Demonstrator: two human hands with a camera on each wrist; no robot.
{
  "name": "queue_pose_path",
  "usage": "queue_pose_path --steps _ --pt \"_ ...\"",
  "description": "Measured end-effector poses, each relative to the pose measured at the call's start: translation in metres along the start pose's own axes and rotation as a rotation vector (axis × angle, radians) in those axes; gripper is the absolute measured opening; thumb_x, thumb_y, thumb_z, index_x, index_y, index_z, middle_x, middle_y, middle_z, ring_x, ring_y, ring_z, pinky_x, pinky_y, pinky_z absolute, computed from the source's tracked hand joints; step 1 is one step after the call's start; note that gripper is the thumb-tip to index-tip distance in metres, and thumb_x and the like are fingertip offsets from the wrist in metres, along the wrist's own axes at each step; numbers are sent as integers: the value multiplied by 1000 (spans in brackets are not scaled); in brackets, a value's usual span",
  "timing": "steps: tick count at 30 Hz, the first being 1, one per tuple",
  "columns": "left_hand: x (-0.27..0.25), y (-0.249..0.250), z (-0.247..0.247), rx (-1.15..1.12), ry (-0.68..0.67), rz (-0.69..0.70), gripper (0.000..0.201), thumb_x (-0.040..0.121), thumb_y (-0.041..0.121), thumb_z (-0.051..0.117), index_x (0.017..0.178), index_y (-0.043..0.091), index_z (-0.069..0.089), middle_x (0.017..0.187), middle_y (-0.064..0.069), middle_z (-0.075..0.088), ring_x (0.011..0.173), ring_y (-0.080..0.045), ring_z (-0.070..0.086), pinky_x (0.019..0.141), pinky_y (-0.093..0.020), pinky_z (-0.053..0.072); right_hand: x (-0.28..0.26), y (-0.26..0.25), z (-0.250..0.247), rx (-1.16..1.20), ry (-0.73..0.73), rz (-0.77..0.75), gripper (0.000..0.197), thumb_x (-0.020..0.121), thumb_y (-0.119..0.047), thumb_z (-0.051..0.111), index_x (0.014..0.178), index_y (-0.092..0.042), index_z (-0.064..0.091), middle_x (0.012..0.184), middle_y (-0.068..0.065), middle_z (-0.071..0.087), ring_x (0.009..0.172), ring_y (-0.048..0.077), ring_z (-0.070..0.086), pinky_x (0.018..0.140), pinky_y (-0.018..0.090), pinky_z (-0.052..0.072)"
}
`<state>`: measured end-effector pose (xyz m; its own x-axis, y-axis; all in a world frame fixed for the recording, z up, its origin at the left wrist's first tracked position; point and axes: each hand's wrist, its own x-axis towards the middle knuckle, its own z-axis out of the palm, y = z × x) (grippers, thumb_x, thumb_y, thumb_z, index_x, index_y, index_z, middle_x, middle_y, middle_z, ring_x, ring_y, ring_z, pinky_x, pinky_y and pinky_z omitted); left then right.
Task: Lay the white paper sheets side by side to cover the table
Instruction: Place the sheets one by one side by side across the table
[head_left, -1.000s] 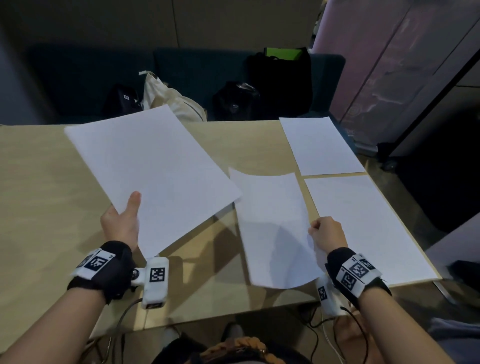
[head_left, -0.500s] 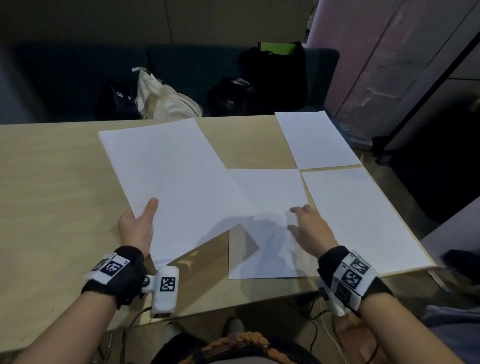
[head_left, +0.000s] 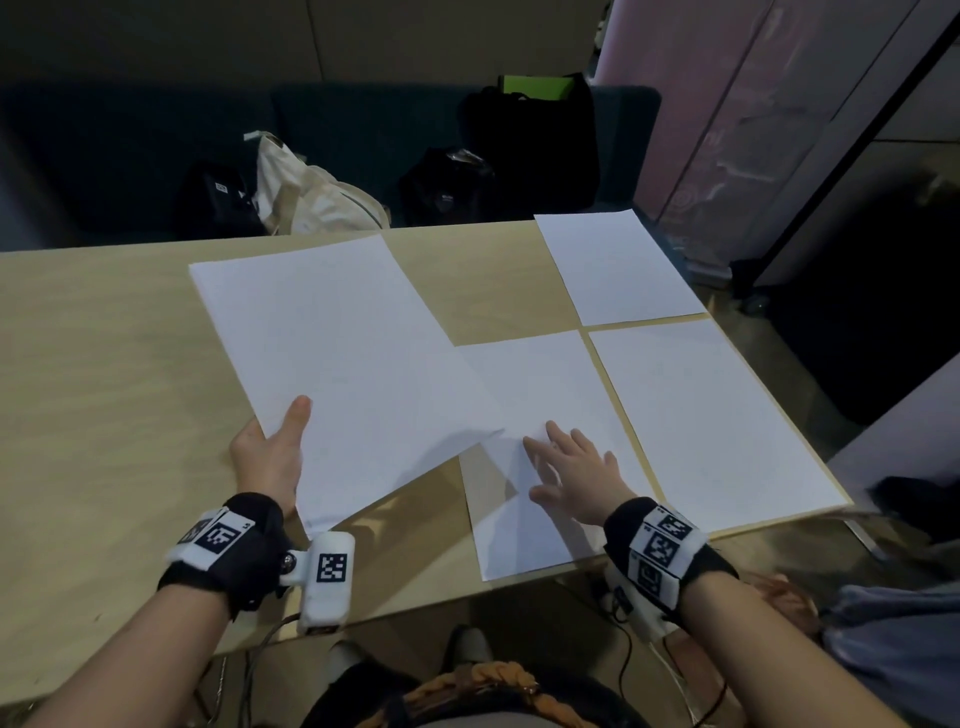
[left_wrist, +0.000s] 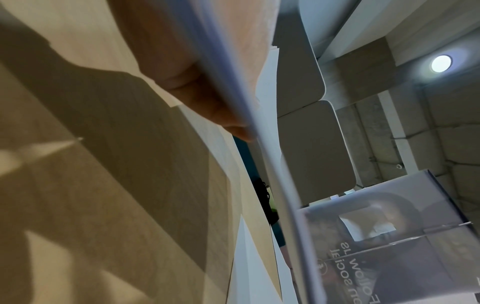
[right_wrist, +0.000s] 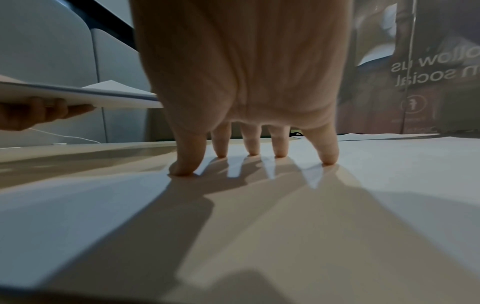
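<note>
My left hand grips a stack of white paper sheets by its near edge, thumb on top and fingers underneath, holding it just above the wooden table. The stack's edge runs through the left wrist view. My right hand lies spread on a single sheet lying flat near the table's front edge; its fingertips press down on that sheet. Two more sheets lie to the right: one at the near right, one at the far right corner.
Behind the table stands a dark sofa with a cream tote bag and black bags. The left part of the table shows bare wood. A dark cabinet and a glass partition stand at the right.
The right hand let go of the curled sheet, which now lies flat, and spread its fingers on it. The left hand brought the stack lower and rightward, over that sheet's left corner.
</note>
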<state>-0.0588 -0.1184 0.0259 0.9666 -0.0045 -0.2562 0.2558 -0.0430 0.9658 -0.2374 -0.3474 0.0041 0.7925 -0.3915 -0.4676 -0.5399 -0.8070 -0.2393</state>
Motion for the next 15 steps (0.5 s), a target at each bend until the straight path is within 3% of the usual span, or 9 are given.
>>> queue_pose_path --steps 15 --pt "-8 -5 -2 4 -13 -18 36 89 20 61 118 0 59 119 -13 63 99 -22 59 88 -29 44 -5 0 5 34 31 7 63 91 -38 52 146 -33 23 160 -3 4 148 25 0 112 63 10"
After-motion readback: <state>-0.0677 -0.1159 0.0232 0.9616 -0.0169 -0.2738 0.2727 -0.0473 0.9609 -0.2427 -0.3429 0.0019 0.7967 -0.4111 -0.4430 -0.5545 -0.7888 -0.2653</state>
